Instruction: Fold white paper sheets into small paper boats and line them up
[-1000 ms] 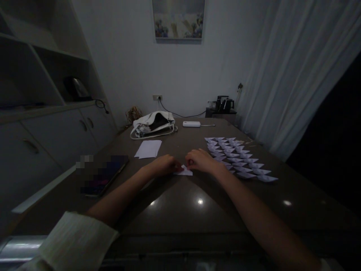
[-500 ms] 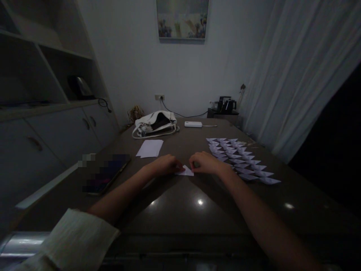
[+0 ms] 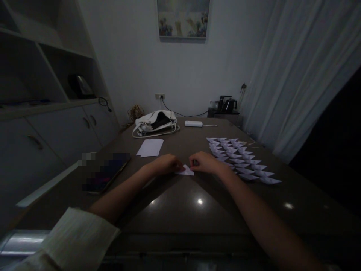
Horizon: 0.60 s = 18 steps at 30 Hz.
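A small white piece of folded paper (image 3: 187, 171), triangular at the top, lies on the table between my hands. The fingers of my left hand (image 3: 169, 164) are closed on its left side, thumb on the paper. At its right edge, my right hand (image 3: 205, 162) pinches with thumb and index finger. To the right stand rows of several folded paper boats (image 3: 239, 161), the nearest partly behind my right hand and forearm. Beyond my left hand lies a stack of white paper sheets (image 3: 150, 147).
A tablet-like device (image 3: 113, 175), partly blurred out, lies at the left of the brown table (image 3: 180, 214). Farther back are a white handbag (image 3: 156, 123) and a white power strip or power bank (image 3: 193, 124). A black kettle (image 3: 227, 104) stands behind, at the right.
Almost nothing differs. Both hands stay at the folded paper, and the view has shifted very slightly.
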Each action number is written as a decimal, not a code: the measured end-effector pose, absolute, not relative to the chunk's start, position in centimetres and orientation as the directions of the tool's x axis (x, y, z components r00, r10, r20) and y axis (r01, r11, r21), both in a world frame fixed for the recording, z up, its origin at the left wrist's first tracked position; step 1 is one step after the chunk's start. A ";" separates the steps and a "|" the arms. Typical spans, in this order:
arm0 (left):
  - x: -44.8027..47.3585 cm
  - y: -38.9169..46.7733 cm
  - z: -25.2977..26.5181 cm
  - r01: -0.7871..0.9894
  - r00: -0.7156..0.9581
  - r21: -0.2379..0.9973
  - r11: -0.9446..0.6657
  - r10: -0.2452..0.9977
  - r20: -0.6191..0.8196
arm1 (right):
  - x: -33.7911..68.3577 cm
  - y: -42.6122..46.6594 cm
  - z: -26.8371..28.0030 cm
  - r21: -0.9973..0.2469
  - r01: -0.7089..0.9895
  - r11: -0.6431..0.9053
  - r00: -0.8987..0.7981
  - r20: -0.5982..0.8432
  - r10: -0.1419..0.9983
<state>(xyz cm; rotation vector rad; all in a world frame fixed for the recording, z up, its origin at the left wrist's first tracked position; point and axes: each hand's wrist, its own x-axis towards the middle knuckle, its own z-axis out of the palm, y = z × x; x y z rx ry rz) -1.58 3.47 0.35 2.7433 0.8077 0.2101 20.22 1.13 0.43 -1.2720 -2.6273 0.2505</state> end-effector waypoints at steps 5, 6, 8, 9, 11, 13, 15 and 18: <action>-1.6 3.7 0.2 0.491 0.846 0.288 -0.822 0.529 0.067 | 19.7 0.8 0.4 -0.141 0.801 0.582 -0.565 0.145 0.812; -1.6 3.7 0.2 0.487 0.849 0.288 -0.825 0.525 0.069 | 19.5 0.8 0.4 -0.119 0.811 0.572 -0.555 0.153 0.818; -1.5 3.7 0.2 0.488 0.847 0.292 -0.823 0.527 0.071 | 19.2 0.7 0.4 -0.081 0.829 0.554 -0.537 0.167 0.827; -1.5 3.7 0.2 0.491 0.844 0.292 -0.821 0.531 0.072 | 19.0 0.7 0.4 -0.065 0.836 0.545 -0.528 0.174 0.831; -1.5 3.6 0.3 0.499 0.840 0.287 -0.818 0.538 0.073 | 18.7 0.6 0.4 -0.041 0.847 0.530 -0.514 0.185 0.837; -1.4 3.5 0.4 0.506 0.837 0.281 -0.816 0.543 0.068 | 18.4 0.6 0.3 -0.025 0.861 0.509 -0.495 0.190 0.848; -1.4 3.4 0.4 0.512 0.834 0.282 -0.811 0.548 0.062 | 18.2 0.7 0.2 -0.015 0.870 0.493 -0.481 0.198 0.854; -1.3 3.5 0.4 0.533 0.822 0.293 -0.794 0.568 0.046 | 17.8 0.8 0.0 0.000 0.878 0.479 -0.469 0.208 0.859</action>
